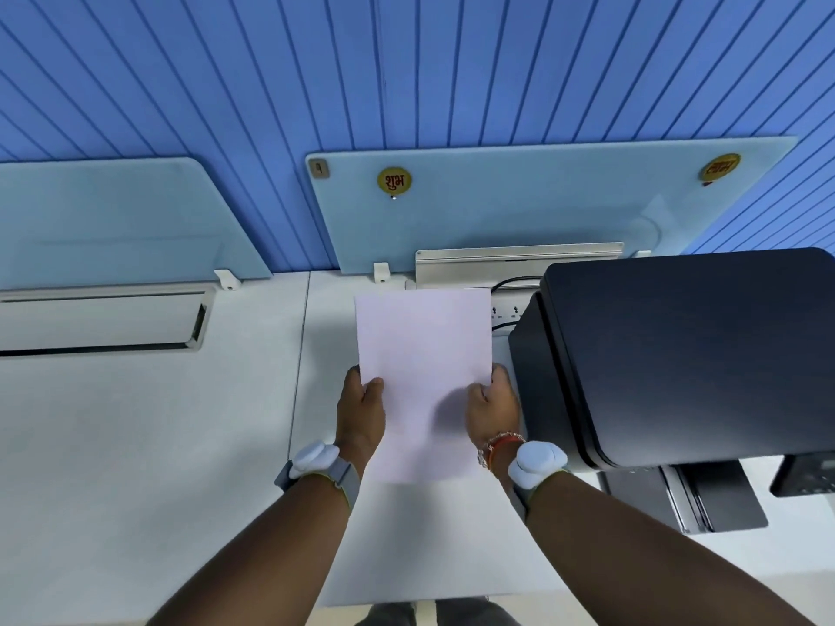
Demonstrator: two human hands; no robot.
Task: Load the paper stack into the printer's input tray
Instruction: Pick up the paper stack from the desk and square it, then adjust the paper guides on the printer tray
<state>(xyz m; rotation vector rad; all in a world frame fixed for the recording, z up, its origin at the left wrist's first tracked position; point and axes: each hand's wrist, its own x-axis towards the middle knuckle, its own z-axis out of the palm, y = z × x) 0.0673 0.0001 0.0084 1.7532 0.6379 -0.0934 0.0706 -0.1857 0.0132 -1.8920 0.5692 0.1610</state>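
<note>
A white paper stack is held above the white desk, just left of the printer. My left hand grips its left edge and my right hand grips its right edge, thumbs on top. The black printer stands at the right with its lid down. A grey tray sticks out from the printer's front, low on the right, with nothing on it. Part of a small control panel shows at the far right.
Frosted glass dividers stand along the desk's back edge before a blue ribbed wall. A cable-box flap and black cables sit behind the paper. A closed cable flap lies at the left. White desk spreads left.
</note>
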